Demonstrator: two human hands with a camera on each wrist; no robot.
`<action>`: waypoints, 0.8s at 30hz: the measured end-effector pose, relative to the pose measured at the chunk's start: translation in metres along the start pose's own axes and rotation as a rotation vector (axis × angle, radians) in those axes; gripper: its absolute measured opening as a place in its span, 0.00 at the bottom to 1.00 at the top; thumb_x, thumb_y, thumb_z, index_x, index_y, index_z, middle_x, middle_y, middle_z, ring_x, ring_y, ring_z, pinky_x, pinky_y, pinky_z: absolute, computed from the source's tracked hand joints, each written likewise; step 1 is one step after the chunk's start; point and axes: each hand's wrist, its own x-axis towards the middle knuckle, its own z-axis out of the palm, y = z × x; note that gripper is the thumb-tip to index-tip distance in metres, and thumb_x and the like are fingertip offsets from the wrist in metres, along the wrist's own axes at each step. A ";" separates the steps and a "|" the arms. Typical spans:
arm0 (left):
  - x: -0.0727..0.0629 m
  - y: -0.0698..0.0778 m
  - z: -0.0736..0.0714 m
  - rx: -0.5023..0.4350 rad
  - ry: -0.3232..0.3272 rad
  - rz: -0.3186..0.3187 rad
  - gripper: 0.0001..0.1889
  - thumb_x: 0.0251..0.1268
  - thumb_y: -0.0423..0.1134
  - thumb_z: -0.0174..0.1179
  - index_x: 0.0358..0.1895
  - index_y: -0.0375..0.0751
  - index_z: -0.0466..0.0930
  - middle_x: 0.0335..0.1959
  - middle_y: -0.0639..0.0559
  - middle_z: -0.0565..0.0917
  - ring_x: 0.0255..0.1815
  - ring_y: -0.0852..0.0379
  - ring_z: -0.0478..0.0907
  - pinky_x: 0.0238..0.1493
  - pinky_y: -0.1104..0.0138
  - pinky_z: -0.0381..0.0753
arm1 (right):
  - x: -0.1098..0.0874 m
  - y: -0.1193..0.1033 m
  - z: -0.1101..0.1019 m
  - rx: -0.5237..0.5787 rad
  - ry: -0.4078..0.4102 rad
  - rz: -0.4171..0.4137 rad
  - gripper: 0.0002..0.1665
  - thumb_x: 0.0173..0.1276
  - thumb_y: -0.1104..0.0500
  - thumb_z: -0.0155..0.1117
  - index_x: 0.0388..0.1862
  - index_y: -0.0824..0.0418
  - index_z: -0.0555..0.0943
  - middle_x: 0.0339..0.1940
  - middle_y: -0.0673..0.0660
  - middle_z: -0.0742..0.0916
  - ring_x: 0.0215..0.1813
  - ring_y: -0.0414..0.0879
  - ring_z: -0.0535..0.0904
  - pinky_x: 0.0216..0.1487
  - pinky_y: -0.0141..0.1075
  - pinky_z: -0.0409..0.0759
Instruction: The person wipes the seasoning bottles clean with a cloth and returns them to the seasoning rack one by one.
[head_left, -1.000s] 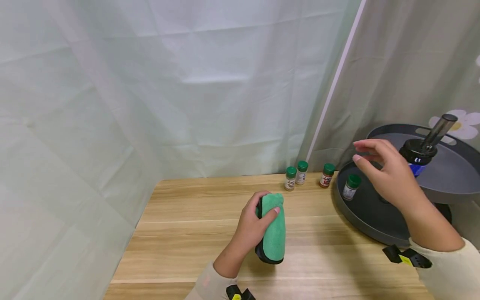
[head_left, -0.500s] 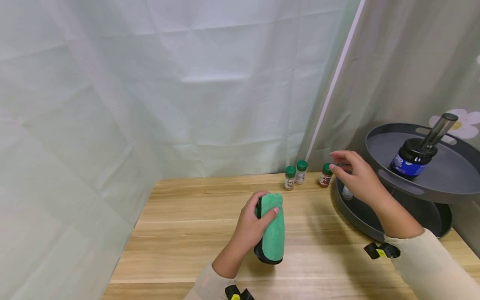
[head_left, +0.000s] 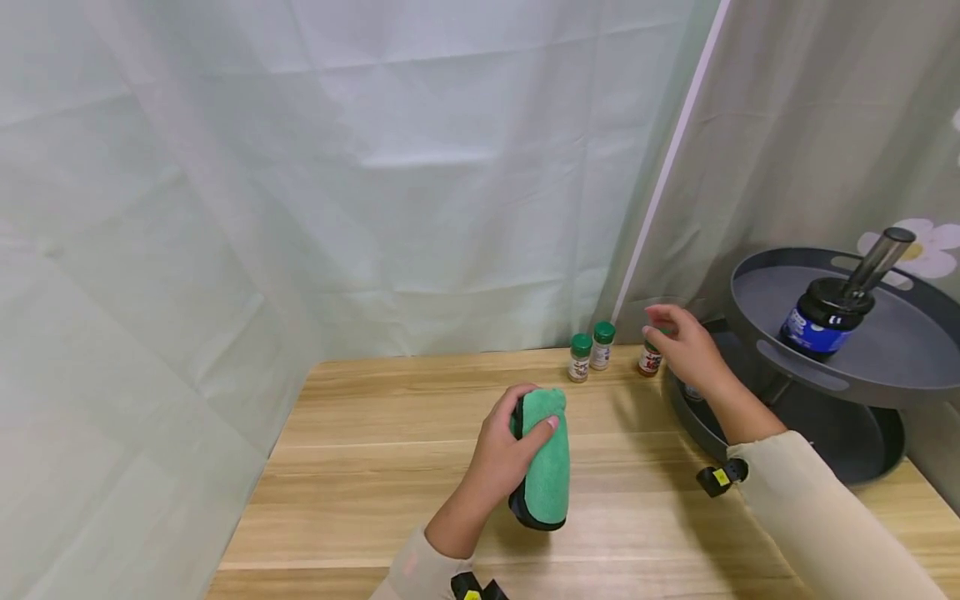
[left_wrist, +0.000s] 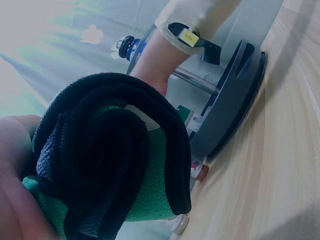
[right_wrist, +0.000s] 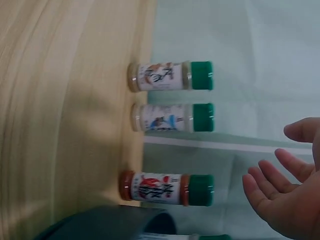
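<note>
A: Start with the head view. What does the left hand do?

B: The left hand [head_left: 501, 454] grips the rolled green cloth [head_left: 549, 467] over the wooden table [head_left: 360, 475]. The thumb presses the near face; the remaining fingers curl round the far side (partly hidden)

A: And the right hand?

B: The right hand [head_left: 682, 346] is at the back edge of the table, overlapping the red-labelled jar [head_left: 649, 362]. To the left of that jar, a front pale jar [head_left: 579, 360] and a rear pale jar [head_left: 602, 347] stand upright, side by side. To the right, the upper tray [head_left: 900, 346] carries a large black jar [head_left: 817, 323]; the lower tray [head_left: 855, 446] sits beneath

A: Left wrist view?

B: It faces the end of the roll, layers edged in black. The left palm borders the cloth; fingertips cannot be seen here

A: Right wrist view?

B: The right fingers are loosely bent and slightly spread, with the thumb held apart. A gap separates them from the red-labelled jar, the nearest of the row
</note>
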 end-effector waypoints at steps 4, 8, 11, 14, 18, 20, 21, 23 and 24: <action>0.001 0.000 0.001 -0.001 0.000 -0.003 0.23 0.69 0.52 0.64 0.64 0.59 0.72 0.58 0.49 0.78 0.51 0.52 0.80 0.50 0.59 0.81 | 0.008 0.009 0.005 -0.016 0.020 0.028 0.31 0.80 0.48 0.51 0.74 0.65 0.66 0.74 0.70 0.67 0.72 0.68 0.67 0.67 0.62 0.68; 0.002 0.000 0.001 -0.001 -0.001 0.000 0.23 0.69 0.52 0.64 0.64 0.59 0.71 0.58 0.49 0.78 0.51 0.52 0.79 0.50 0.58 0.82 | 0.014 0.015 0.011 -0.043 0.046 0.042 0.30 0.80 0.51 0.52 0.74 0.65 0.67 0.75 0.71 0.67 0.72 0.70 0.66 0.67 0.63 0.67; 0.002 0.000 0.001 -0.004 -0.003 0.005 0.23 0.69 0.51 0.64 0.65 0.59 0.71 0.58 0.49 0.78 0.52 0.52 0.79 0.51 0.58 0.82 | 0.019 0.020 0.015 -0.069 0.056 0.062 0.29 0.80 0.51 0.52 0.74 0.64 0.67 0.75 0.71 0.66 0.57 0.69 0.77 0.53 0.57 0.79; 0.002 0.000 0.001 -0.006 -0.004 0.006 0.23 0.69 0.51 0.64 0.65 0.58 0.71 0.59 0.49 0.78 0.52 0.52 0.79 0.51 0.58 0.82 | 0.024 0.025 0.019 -0.091 0.056 0.095 0.29 0.80 0.52 0.52 0.74 0.63 0.67 0.76 0.70 0.64 0.41 0.64 0.80 0.35 0.50 0.82; 0.001 0.000 0.002 -0.009 -0.004 0.004 0.23 0.69 0.51 0.64 0.65 0.58 0.72 0.59 0.49 0.77 0.52 0.52 0.79 0.51 0.58 0.81 | 0.030 0.029 0.023 -0.144 0.014 0.132 0.32 0.79 0.52 0.53 0.76 0.65 0.64 0.77 0.73 0.63 0.58 0.69 0.75 0.53 0.59 0.79; 0.001 0.001 0.002 -0.008 -0.001 0.004 0.23 0.69 0.51 0.64 0.64 0.58 0.72 0.59 0.49 0.77 0.52 0.52 0.79 0.51 0.58 0.81 | 0.033 0.031 0.024 -0.169 -0.013 0.145 0.34 0.78 0.52 0.53 0.76 0.66 0.62 0.77 0.74 0.62 0.69 0.71 0.67 0.65 0.63 0.70; 0.001 0.001 0.002 -0.007 -0.001 0.004 0.23 0.69 0.51 0.64 0.64 0.58 0.72 0.59 0.49 0.77 0.52 0.52 0.79 0.51 0.58 0.81 | 0.034 0.032 0.025 -0.178 -0.025 0.150 0.35 0.78 0.52 0.53 0.77 0.67 0.61 0.77 0.75 0.61 0.73 0.71 0.62 0.68 0.64 0.66; 0.001 0.002 0.002 -0.006 0.001 0.006 0.23 0.69 0.51 0.64 0.64 0.58 0.72 0.59 0.49 0.77 0.52 0.52 0.79 0.51 0.58 0.81 | 0.034 0.033 0.026 -0.185 -0.043 0.164 0.35 0.78 0.52 0.53 0.77 0.68 0.60 0.76 0.76 0.60 0.73 0.72 0.62 0.68 0.64 0.66; 0.001 0.002 0.002 -0.006 0.001 0.007 0.23 0.69 0.50 0.64 0.64 0.58 0.72 0.59 0.49 0.77 0.52 0.52 0.79 0.51 0.58 0.81 | 0.035 0.034 0.027 -0.188 -0.044 0.170 0.35 0.78 0.53 0.53 0.77 0.68 0.60 0.76 0.76 0.60 0.73 0.72 0.62 0.67 0.64 0.67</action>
